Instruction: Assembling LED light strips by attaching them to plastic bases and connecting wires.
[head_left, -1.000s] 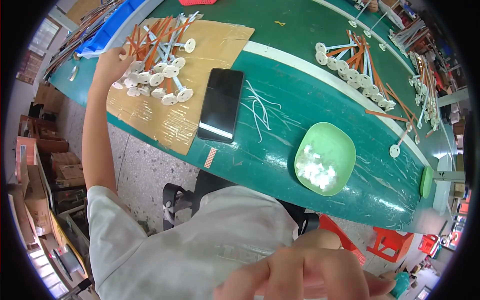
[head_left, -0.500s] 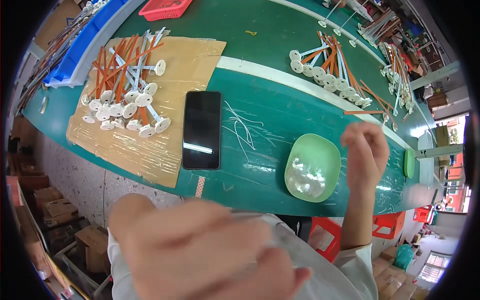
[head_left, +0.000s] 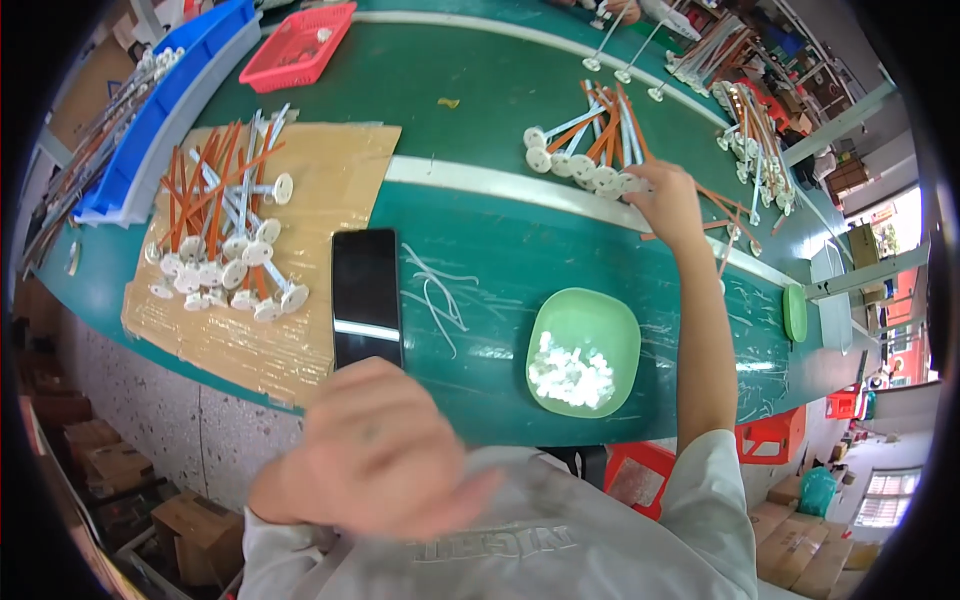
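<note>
My right hand (head_left: 665, 200) reaches over the far side of the table, thumb and fingers closing around a white disc (head_left: 628, 184) at the right end of a row of disc-ended strips (head_left: 582, 166). These strips are orange or pale metal. Close below the view, my left hand (head_left: 385, 450) is curled and somewhat blurred; whatever its fingers hold is hidden. Between my arms sits a light green bowl (head_left: 622, 330) with small white pieces (head_left: 570, 375) in it. A black phone (head_left: 366, 290) lies beyond my left hand, partly covered by it.
More disc-ended strips (head_left: 215, 270) are heaped on a cardboard sheet (head_left: 330, 165) at left. Thin white strands (head_left: 440, 305) lie beside the phone. A blue bin (head_left: 150, 130) and a red basket (head_left: 300, 50) stand farther off. Another green dish (head_left: 794, 312) is at the right edge.
My right hand has moved from beside the green bowl out to the far row of disc-ended strips. The left hand has drawn slightly left and appears smaller. The view has shifted.
</note>
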